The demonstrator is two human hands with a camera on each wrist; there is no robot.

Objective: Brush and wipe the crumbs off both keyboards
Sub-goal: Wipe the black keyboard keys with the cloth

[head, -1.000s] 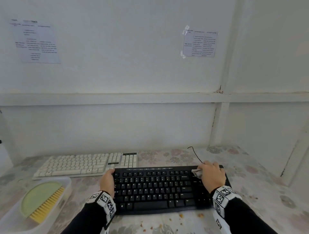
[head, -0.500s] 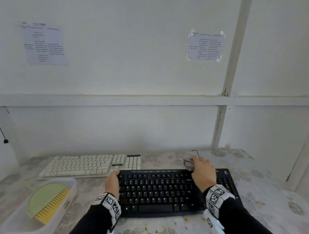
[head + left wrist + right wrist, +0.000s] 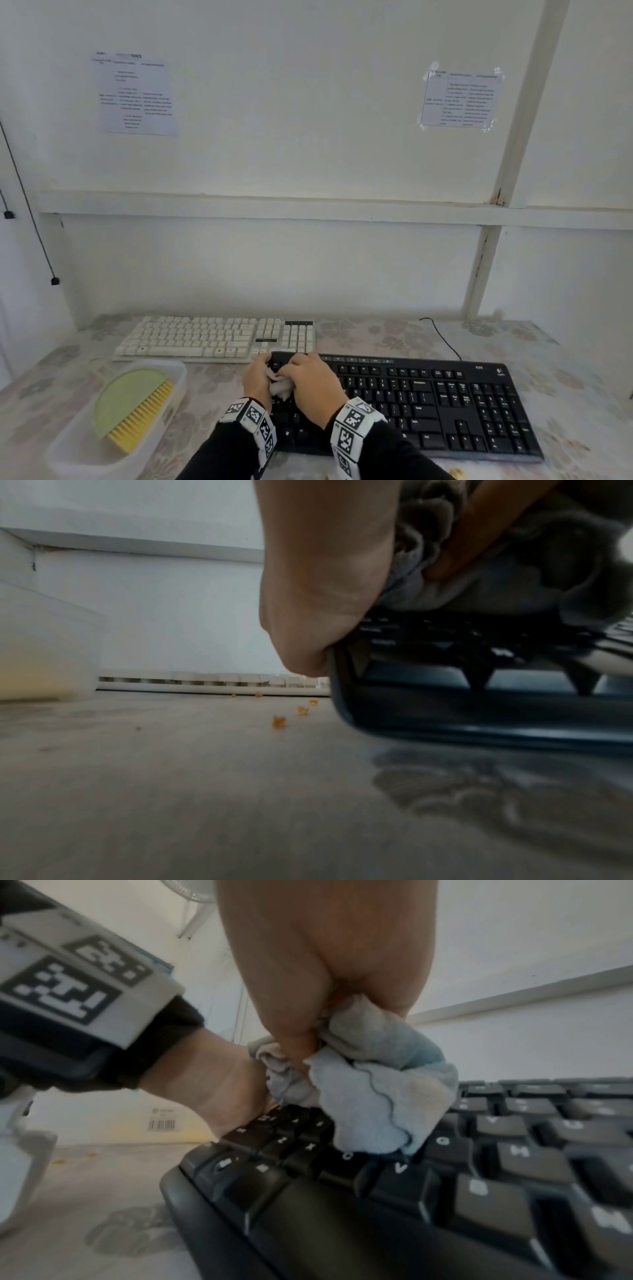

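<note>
A black keyboard (image 3: 445,404) lies at the front of the table, and a white keyboard (image 3: 212,337) sits behind it to the left. Both hands are at the black keyboard's left end. My left hand (image 3: 257,377) curls round its left edge near the far corner. My right hand (image 3: 311,383) grips a crumpled grey-blue cloth (image 3: 281,387) and presses it onto the leftmost keys. The right wrist view shows the cloth (image 3: 369,1091) bunched in the fist over the letter keys (image 3: 445,1191). Orange crumbs (image 3: 279,721) lie on the table left of the black keyboard (image 3: 479,712).
A clear plastic tub (image 3: 85,448) at the front left holds a green brush with yellow bristles (image 3: 133,407). A black cable (image 3: 442,337) runs back from the black keyboard. More crumbs (image 3: 457,473) lie by the table's front edge. The white wall stands close behind.
My right hand has swept the cloth from the black keyboard's right end across to its left end, beside the left hand. The left hand has stayed on the left edge.
</note>
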